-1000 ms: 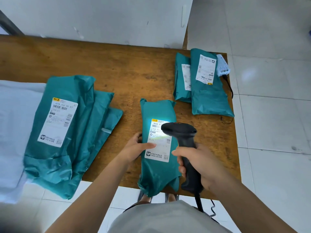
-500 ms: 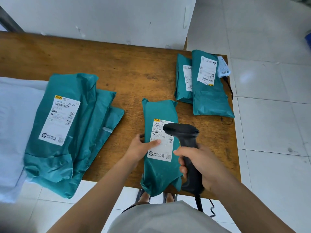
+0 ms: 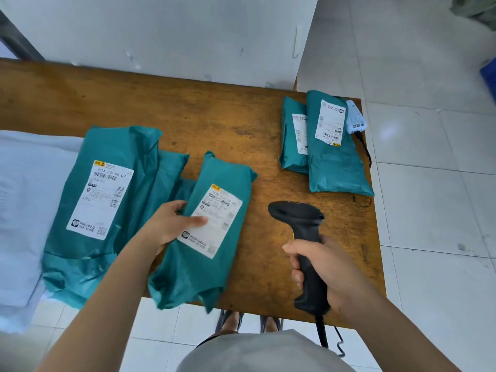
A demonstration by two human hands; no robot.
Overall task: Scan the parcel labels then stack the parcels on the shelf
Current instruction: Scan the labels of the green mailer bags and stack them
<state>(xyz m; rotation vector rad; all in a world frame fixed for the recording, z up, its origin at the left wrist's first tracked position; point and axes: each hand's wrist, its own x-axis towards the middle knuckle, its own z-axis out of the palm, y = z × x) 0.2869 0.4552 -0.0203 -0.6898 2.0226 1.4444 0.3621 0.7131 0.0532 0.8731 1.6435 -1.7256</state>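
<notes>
A teal plastic mailer parcel (image 3: pixel 193 275) with a white printed shipping label (image 3: pixel 214 224) is seen at the near edge of the brown wooden table (image 3: pixel 214 124), label up and tilted so that its top leans to the right, with its lower end hanging past the table's edge. It is held at its left side by the left hand (image 3: pixel 166 226): the thumb is laid across the label's left margin and the fingers are curled round the parcel's edge. To the right of the parcel, apart from it, a black handheld barcode scanner (image 3: pixel 306 229) is gripped by the right hand (image 3: pixel 327 267), whose fingers are wrapped round the handle – the scanner's head is pointed away from the person and toward the left, over bare wood. A black cable (image 3: pixel 322 334) is seen hanging from the handle's base. Just left of the held parcel a pile of larger teal mailer parcels (image 3: pixel 107 146) is laid, the top one labelled; whether the two touch cannot be told. Further left a pale blue-white sheet (image 3: pixel 24 210) is draped over the table's end. At the far right corner two more teal labelled parcels (image 3: pixel 335 167) are lain side by side, the taller overlapping the shorter, with a small white device (image 3: pixel 355 116) beside them – its nature is not readable. White floor tiles (image 3: pixel 429 210) are seen beyond the table.
</notes>
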